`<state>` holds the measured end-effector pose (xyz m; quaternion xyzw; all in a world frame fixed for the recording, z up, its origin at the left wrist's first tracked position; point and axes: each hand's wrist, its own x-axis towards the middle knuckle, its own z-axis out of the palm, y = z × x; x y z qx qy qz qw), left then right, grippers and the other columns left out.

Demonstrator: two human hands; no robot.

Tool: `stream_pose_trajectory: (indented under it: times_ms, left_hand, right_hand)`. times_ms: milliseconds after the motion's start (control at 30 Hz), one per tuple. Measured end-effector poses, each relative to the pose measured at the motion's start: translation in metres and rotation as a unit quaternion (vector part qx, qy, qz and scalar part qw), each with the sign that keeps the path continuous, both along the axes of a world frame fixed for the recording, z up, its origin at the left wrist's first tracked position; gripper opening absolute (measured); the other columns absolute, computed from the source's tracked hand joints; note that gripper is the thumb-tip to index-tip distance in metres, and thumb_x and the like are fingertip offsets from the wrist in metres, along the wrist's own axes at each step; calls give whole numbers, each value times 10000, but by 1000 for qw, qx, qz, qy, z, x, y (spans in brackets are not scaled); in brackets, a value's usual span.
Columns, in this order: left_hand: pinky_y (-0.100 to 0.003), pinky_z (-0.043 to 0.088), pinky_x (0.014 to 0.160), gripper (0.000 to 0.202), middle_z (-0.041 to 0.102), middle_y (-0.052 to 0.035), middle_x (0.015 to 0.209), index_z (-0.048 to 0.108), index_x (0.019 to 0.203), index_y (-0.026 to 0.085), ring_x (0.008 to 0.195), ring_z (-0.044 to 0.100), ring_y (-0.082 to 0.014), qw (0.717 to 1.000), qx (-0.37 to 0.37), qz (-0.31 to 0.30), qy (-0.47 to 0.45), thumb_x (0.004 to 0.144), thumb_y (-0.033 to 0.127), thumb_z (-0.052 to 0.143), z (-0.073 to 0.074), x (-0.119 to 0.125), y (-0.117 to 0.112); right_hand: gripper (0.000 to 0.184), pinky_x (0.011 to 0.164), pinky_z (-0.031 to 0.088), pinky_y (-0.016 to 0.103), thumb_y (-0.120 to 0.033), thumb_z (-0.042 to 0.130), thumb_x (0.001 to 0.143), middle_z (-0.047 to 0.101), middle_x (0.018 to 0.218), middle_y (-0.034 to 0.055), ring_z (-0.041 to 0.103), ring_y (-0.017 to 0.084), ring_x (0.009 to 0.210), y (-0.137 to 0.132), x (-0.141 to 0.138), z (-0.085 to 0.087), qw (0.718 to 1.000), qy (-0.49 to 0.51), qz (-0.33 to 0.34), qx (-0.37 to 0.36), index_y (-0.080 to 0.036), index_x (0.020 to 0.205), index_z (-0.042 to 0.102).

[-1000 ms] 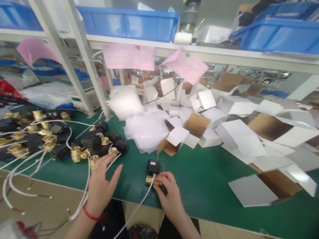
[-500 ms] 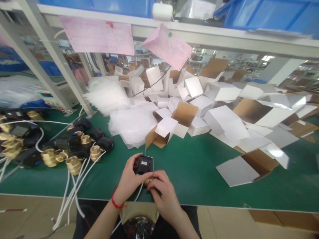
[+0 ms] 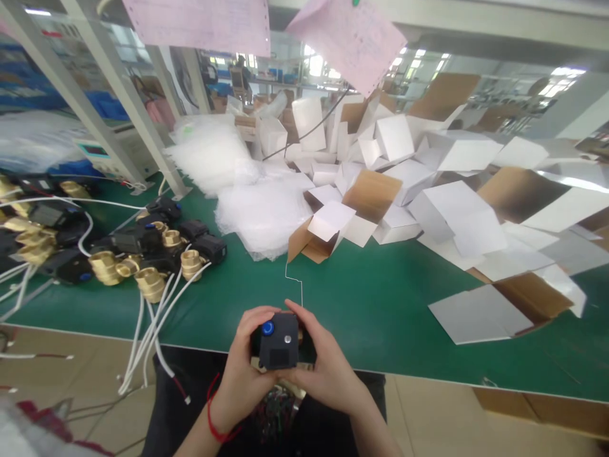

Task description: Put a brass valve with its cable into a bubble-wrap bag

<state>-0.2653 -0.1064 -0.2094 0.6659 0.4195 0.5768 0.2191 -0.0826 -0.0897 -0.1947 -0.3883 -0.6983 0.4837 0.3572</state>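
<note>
Both hands hold a motorized ball valve [image 3: 278, 343] at the table's front edge. Its black box-shaped actuator, with a blue round knob and a small silver stud, faces me; the brass body is mostly hidden behind. My left hand [image 3: 247, 362] wraps the left side, with a red string on the wrist. My right hand [image 3: 326, 362] closes around the right side. A thin white line [image 3: 294, 279] lies on the green tabletop [image 3: 380, 317] beyond the hands. To the left, several similar valves [image 3: 151, 284] with brass bodies and white cables [image 3: 143, 330] lie in a pile.
White cardboard boxes [image 3: 457, 219], some with open flaps, are heaped at the back and right. Clear plastic bags [image 3: 261, 206] are stacked behind the valves. One open box [image 3: 480, 314] lies nearer on the right. Metal posts [image 3: 111, 82] and hanging pink sheets [image 3: 200, 22] stand beyond.
The valve has been turned so its blue-knob face shows, and brought closer to the table edge. My right hand has moved from the brass fitting to the valve's right side. The view has tilted.
</note>
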Motion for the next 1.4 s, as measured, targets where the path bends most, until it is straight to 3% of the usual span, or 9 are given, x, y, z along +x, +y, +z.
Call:
stream_pose_trajectory:
  times_ms: [267,500,733,1000,1400]
  left_hand:
    - [-363,542,1032,596,621,-78,1287,492,1359,302,1208,612,-215,999,6,-13,29,840,287,785,-3,0,-4]
    - [-371,590,971,556,659,-74,1216,511,1332,288,1113,673,-228,996,-20,-9,88,835,256,757,3,-4,-6]
    - [-390,602,951,506,666,-87,1204,533,1291,279,1106,686,-245,996,-19,-12,84,841,297,762,3,-4,-7]
    - [-361,593,958,551,692,-73,1206,562,1304,288,1090,696,-233,997,-28,-14,67,796,217,765,2,-6,-7]
    - [-369,585,984,561,690,-50,1201,589,1297,328,1080,690,-222,997,-46,-32,59,783,193,768,2,-7,-5]
  right_hand:
    - [626,1026,512,360,-175,822,755,659,1308,69,635,241,1187,0,-4,1,997,38,-8,63,-252,1324,572]
    - [636,1038,509,386,-190,830,757,662,1332,72,625,263,1211,-1,-2,2,996,22,0,83,-271,1341,590]
    - [614,1040,497,389,-173,767,776,654,1337,69,621,259,1205,0,0,1,995,14,8,98,-274,1352,577]
    - [680,1051,471,352,-112,775,745,646,1345,34,606,230,1220,-2,0,-3,996,22,5,87,-304,1359,556]
    - [550,1026,525,385,-242,777,795,669,1286,84,638,257,1173,-11,-10,2,994,57,-48,78,-252,1315,598]
